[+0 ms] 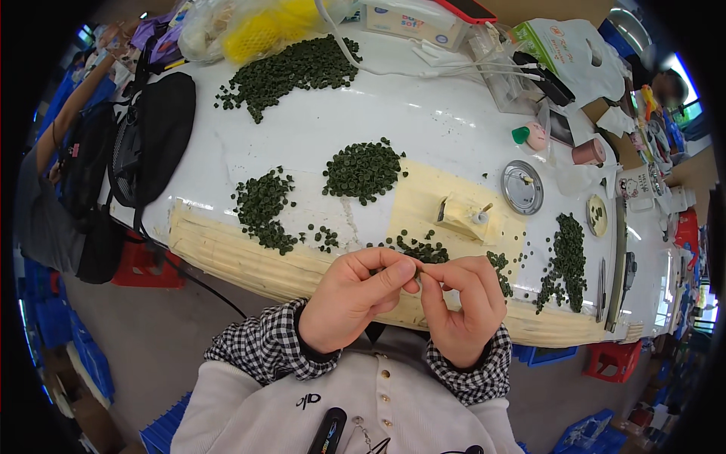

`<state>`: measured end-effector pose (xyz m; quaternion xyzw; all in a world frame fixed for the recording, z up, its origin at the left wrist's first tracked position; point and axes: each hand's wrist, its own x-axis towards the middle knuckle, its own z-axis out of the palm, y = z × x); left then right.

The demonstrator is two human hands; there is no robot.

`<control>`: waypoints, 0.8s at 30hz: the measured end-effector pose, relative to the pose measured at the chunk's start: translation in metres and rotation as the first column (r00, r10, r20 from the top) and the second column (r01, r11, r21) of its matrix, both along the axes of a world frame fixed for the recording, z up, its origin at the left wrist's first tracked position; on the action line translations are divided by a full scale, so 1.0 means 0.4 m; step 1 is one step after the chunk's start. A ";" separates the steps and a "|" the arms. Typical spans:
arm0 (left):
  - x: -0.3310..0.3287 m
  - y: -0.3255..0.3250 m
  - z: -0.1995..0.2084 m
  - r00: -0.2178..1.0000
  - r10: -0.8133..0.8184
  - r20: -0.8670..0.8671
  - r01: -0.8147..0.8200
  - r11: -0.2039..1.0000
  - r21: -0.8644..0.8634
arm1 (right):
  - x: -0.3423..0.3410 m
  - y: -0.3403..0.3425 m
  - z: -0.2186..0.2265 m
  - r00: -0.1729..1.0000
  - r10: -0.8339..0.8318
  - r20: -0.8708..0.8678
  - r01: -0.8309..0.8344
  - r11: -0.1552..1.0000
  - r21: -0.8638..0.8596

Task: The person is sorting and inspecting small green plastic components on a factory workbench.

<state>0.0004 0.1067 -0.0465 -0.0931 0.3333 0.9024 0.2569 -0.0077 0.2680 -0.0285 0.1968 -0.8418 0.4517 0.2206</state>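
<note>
My left hand [357, 296] and my right hand [467, 306] meet above the near edge of the white table [265, 147]. Thumb and forefinger of each are pinched together, tips touching, around something tiny that the fingers mostly hide. Just beyond them lie a loose heap of small dark green pieces [423, 250] and a small fixture [470, 218] wrapped in cream tape, with a short post standing up from it. More green pieces sit in a round heap [364, 170] and a longer heap [262, 208] to the left, and in another heap [567, 261] to the right.
A large green heap [302, 68] spreads at the back, below plastic bags [265, 30]. A black bag [155, 140] stands at the left, near another person's arm [79, 94]. On the right are a round metal lid [522, 187], a thread spool [588, 152] and tweezers [601, 290].
</note>
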 end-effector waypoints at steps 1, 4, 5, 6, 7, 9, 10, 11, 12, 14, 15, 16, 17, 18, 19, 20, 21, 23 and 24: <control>0.000 0.000 0.001 1.000 -0.001 0.002 0.001 1.000 0.003 | 0.001 0.001 0.002 1.000 0.000 -0.016 0.000 1.000 0.013; 0.000 0.001 0.007 1.000 -0.001 0.011 0.001 1.000 0.010 | -0.002 0.000 0.001 0.995 0.017 -0.102 -0.012 0.999 0.049; -0.001 0.002 0.010 1.000 0.000 0.015 0.000 1.000 0.013 | -0.004 -0.001 -0.001 0.990 0.025 -0.137 -0.017 0.998 0.060; -0.002 0.003 0.013 1.000 -0.001 0.019 0.000 1.000 0.014 | -0.005 -0.001 -0.003 0.989 0.028 -0.148 -0.019 0.998 0.061; -0.002 0.002 0.014 1.000 -0.004 0.022 0.003 1.000 0.015 | -0.005 0.000 -0.005 0.987 0.031 -0.160 -0.021 0.998 0.062; -0.002 0.001 0.014 1.000 -0.013 0.027 0.012 1.000 0.021 | -0.006 0.000 -0.007 0.984 0.038 -0.176 -0.026 0.997 0.070; -0.002 0.001 0.013 1.000 -0.008 0.028 0.008 1.000 0.007 | -0.006 0.000 -0.007 0.983 0.042 -0.180 -0.029 0.997 0.077; -0.002 0.001 0.013 1.000 -0.004 0.028 0.004 1.000 -0.006 | -0.005 0.001 -0.007 0.982 0.046 -0.184 -0.031 0.996 0.084; -0.004 0.001 0.014 1.000 0.001 0.028 0.000 1.000 -0.021 | -0.004 0.004 -0.004 0.986 0.061 -0.157 -0.049 0.996 0.078; -0.010 -0.009 0.019 0.997 -0.081 0.011 0.081 0.996 -0.031 | -0.001 0.012 0.007 0.991 0.090 -0.103 -0.083 0.995 0.063; -0.014 -0.017 0.022 0.992 -0.122 0.003 0.122 0.992 -0.035 | -0.001 0.022 0.012 0.990 0.137 -0.034 -0.137 0.991 0.011; -0.019 -0.025 0.028 0.983 -0.184 -0.023 0.183 0.982 -0.054 | -0.002 0.037 0.018 0.982 0.187 0.031 -0.186 0.982 -0.045; -0.024 -0.033 0.036 0.968 -0.246 -0.047 0.242 0.967 -0.075 | -0.002 0.048 0.022 0.966 0.240 0.094 -0.230 0.968 -0.104; -0.028 -0.035 0.040 0.948 -0.309 -0.071 0.302 0.948 -0.097 | -0.003 0.054 0.025 0.958 0.265 0.114 -0.251 0.960 -0.125; -0.029 -0.034 0.036 0.948 -0.310 -0.068 0.302 0.948 -0.103 | -0.006 0.059 0.027 0.948 0.290 0.133 -0.271 0.951 -0.147; -0.029 -0.031 0.031 0.948 -0.310 -0.066 0.302 0.947 -0.109 | -0.006 0.061 0.029 0.937 0.315 0.151 -0.290 0.942 -0.169; -0.030 -0.028 0.027 0.949 -0.309 -0.064 0.300 0.947 -0.116 | -0.005 0.060 0.026 0.947 0.291 0.135 -0.269 0.949 -0.162; -0.031 -0.022 0.031 0.960 -0.275 -0.047 0.268 0.956 -0.116 | 0.000 0.053 0.018 0.965 0.243 0.102 -0.226 0.963 -0.150; -0.030 -0.020 0.033 0.966 -0.256 -0.037 0.251 0.961 -0.117 | 0.001 0.049 0.017 0.975 0.210 0.075 -0.201 0.973 -0.110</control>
